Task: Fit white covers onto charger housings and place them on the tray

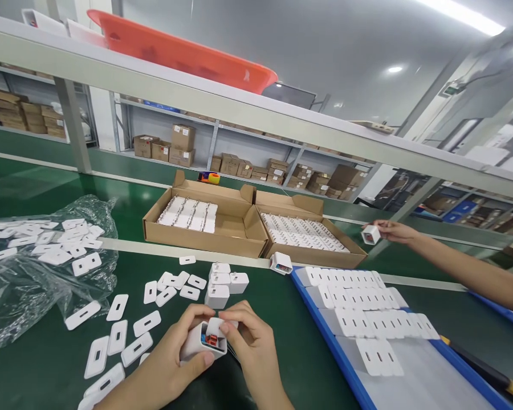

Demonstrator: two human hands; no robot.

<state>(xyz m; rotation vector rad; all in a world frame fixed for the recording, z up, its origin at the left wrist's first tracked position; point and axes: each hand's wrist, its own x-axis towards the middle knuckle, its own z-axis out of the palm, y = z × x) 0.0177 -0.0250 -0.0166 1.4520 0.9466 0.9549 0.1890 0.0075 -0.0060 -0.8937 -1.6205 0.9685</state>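
My left hand (166, 361) is closed around a white charger housing (193, 343), whose open end shows red and blue electronic parts inside. Between the fingers of my right hand (254, 344) is a small white end cover (215, 327), held at the edge of the housing's opening. Just beyond my hands stands a small group of white charger housings (217, 293). Loose white covers with slots (137, 348) lie scattered to the left of my left hand.
A clear plastic bag (98, 216) with many covers lies at the left. Behind are two cardboard boxes (205, 238) (312, 256) holding white parts. A blue-edged tray (325, 341) at right carries rows of white chargers. Another person's hand (393, 232) holds a housing (370, 234). A shelf beam (239, 102) crosses above.
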